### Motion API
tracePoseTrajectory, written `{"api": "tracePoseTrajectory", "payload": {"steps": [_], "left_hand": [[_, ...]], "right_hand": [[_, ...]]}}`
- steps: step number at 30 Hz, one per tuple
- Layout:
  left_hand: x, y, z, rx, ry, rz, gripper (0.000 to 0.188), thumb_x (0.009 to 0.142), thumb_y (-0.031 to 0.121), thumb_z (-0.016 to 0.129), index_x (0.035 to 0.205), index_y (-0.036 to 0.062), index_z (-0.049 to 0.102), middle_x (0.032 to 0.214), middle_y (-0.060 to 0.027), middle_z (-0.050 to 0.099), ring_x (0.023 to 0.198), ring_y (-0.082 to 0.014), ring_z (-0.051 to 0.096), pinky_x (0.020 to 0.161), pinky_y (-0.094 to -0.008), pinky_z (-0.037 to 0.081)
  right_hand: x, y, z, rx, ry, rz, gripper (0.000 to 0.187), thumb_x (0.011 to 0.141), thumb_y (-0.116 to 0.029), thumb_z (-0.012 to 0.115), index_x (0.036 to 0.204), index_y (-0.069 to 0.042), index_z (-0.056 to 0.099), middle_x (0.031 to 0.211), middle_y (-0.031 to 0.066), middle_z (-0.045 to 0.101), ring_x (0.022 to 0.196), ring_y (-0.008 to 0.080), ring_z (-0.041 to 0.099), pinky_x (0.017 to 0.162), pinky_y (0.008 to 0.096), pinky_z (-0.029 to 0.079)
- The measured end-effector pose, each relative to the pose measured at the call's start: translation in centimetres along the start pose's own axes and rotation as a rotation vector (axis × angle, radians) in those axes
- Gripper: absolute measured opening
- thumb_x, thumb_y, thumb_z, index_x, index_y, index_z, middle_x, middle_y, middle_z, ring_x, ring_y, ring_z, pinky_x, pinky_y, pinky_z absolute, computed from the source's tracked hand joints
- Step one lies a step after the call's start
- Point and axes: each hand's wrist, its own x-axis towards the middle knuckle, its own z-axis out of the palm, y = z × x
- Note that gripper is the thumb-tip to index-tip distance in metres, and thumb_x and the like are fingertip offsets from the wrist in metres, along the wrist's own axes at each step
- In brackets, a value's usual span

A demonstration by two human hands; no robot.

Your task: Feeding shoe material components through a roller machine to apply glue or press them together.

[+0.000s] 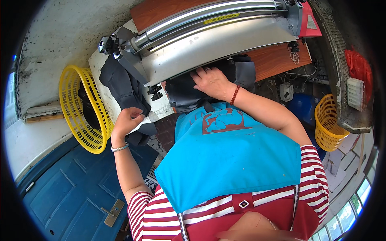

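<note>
My right hand (214, 83) lies palm down, fingers stretched out, on a stack of black sheet pieces (183, 94) in front of the machine's metal plate. To the left, my left hand (129, 120) is curled with thumb and fingers close together at the edge of the white table (163, 110). What it pinches, if anything, is hidden. Dark flat pieces (122, 86) lie in a loose pile just beyond it, and another dark piece hangs below its fingers. The roller machine (213, 44) spans the far side, with a long metal roller above a sloping silver plate.
A yellow plastic basket (67, 108) with something black inside stands at the left. Another yellow basket (327, 128) is low at the right, near a blue container (301, 106) and loose cables. A brown board (277, 60) extends right of the machine. A blue door (76, 188) is at lower left.
</note>
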Motion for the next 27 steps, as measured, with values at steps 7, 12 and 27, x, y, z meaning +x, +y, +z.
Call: {"api": "tracePoseTrajectory", "payload": {"steps": [7, 12, 27], "left_hand": [[-0.8, 11.9, -2.0, -0.41, -0.171, 0.581, 0.033, 0.088, 0.021, 0.071, 0.112, -0.0018, 0.07, 0.09, -0.0072, 0.07, 0.087, -0.0138, 0.067, 0.079, -0.029, 0.052], [5.8, 19.7, -2.0, -0.546, 0.368, 0.867, 0.022, 0.096, 0.007, 0.063, 0.115, -0.0009, 0.069, 0.103, -0.0052, 0.069, 0.089, -0.0104, 0.066, 0.077, -0.0246, 0.052], [23.8, 25.3, -6.0, -0.06, 0.1, 0.289, 0.034, 0.095, 0.033, 0.062, 0.11, 0.0051, 0.073, 0.095, -0.0076, 0.072, 0.084, -0.0141, 0.066, 0.081, -0.0312, 0.05]], "right_hand": [[-0.1, 1.6, -2.4, 0.015, 0.234, -0.267, 0.017, 0.077, -0.023, 0.076, 0.082, -0.01, 0.066, 0.085, 0.0043, 0.06, 0.075, 0.0209, 0.065, 0.067, 0.0343, 0.052], [-1.7, 2.6, -8.3, 0.613, 0.344, 0.069, 0.015, 0.083, -0.015, 0.077, 0.089, -0.006, 0.066, 0.084, 0.0084, 0.069, 0.071, 0.0257, 0.067, 0.064, 0.0361, 0.052], [3.3, 7.9, -10.0, 0.186, 0.383, 0.355, 0.015, 0.085, -0.016, 0.072, 0.096, -0.007, 0.066, 0.084, 0.0087, 0.067, 0.08, 0.0306, 0.067, 0.074, 0.0419, 0.054]]}}
